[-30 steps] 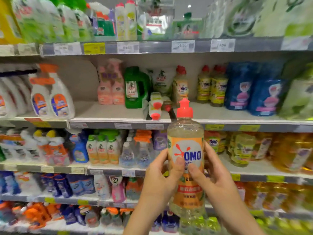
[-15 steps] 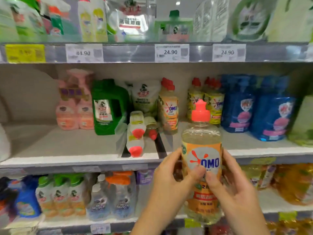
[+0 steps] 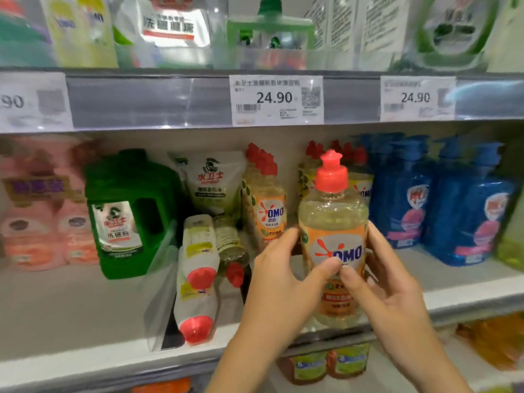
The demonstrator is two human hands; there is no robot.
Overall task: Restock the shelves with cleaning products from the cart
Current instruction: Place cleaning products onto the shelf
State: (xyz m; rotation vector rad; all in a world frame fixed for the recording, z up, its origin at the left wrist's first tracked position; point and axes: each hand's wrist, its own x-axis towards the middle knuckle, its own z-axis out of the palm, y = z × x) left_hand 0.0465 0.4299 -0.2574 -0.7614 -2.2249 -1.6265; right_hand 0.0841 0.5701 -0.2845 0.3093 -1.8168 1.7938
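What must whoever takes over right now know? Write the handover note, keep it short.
Left hand and right hand: both grip the OMO bottle, upright, red cap up.
Where: the bottle is held at the front edge of the shelf, ahead of the standing OMO bottles; the cart is not in view.
Done: the bottle is up at its shelf.
Left: set it by the standing row and release; probably also right the fallen bottles beside the green jug.

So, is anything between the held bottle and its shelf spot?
Nothing visible. The left hand and right hand grip the bottle before the upright OMO rows; toppled bottles lie left of that path. The spot right behind it is hidden.
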